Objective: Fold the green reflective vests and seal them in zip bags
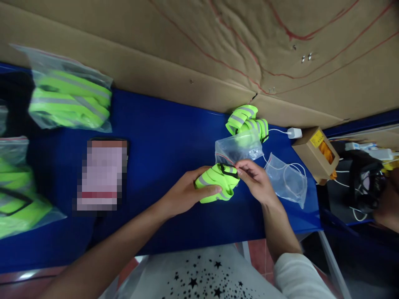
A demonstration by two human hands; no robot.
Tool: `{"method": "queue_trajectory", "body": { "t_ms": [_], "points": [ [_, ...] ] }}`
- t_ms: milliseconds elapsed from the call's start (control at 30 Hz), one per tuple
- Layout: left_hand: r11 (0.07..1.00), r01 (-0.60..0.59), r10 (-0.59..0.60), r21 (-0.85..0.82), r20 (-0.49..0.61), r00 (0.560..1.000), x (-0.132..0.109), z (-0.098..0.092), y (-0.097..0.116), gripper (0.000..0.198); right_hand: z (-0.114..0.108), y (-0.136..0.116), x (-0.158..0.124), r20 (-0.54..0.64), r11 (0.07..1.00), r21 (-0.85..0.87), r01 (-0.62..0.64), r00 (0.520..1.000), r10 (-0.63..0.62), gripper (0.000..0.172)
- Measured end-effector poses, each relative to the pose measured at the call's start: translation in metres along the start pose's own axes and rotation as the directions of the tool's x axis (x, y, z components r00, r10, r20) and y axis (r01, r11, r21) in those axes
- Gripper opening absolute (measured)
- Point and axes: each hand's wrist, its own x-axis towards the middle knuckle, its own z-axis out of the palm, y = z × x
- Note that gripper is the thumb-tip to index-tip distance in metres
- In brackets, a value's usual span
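Note:
My left hand [190, 191] is closed around a folded neon-yellow reflective belt [215, 187] with grey stripes and a black buckle. The thumb lies across its front. At the belt's upper right, my right hand [254, 176] pinches the red-lined edge of a clear zip bag [226, 149]. The bag lies just behind the belt, its mouth towards me. Part of its edge is hidden by the belt and fingers. Another folded reflective belt [245, 118] rests behind the bag, partly covered by it. A second clear bag [289, 182] lies flat right of my right hand.
Filled bags of neon belts [71, 97] lie on the blue table [156, 137] at the left, near a phone [102, 174] with a blurred screen. At right are a white charger [294, 133] with cable and a cardboard box [311, 155]. Brown cardboard [187, 50] covers the back.

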Motion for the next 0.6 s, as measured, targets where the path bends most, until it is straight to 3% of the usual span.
{"method": "queue_trajectory", "body": {
  "t_ms": [167, 333, 500, 600],
  "points": [
    [0.996, 0.090, -0.089, -0.030, 0.024, 0.996, 0.001, 0.001, -0.001, 0.046, 0.001, 0.001, -0.007, -0.043, 0.988, -0.102, 0.116, 0.992, -0.121, 0.010],
    [0.992, 0.124, -0.121, 0.023, -0.096, 0.988, 0.001, 0.002, -0.002, 0.055, 0.010, -0.006, -0.016, -0.108, 0.892, -0.259, 0.371, 0.906, -0.409, 0.015],
    [0.994, 0.006, -0.035, -0.107, -0.273, 0.961, 0.003, 0.006, -0.004, 0.054, 0.020, -0.015, -0.022, 0.052, 0.693, -0.475, 0.543, 0.803, -0.593, 0.033],
    [0.983, -0.106, 0.053, -0.147, -0.328, 0.943, 0.006, 0.007, -0.007, 0.070, 0.024, -0.015, -0.024, 0.092, 0.656, -0.496, 0.569, 0.786, -0.612, 0.036]
  ]
}}
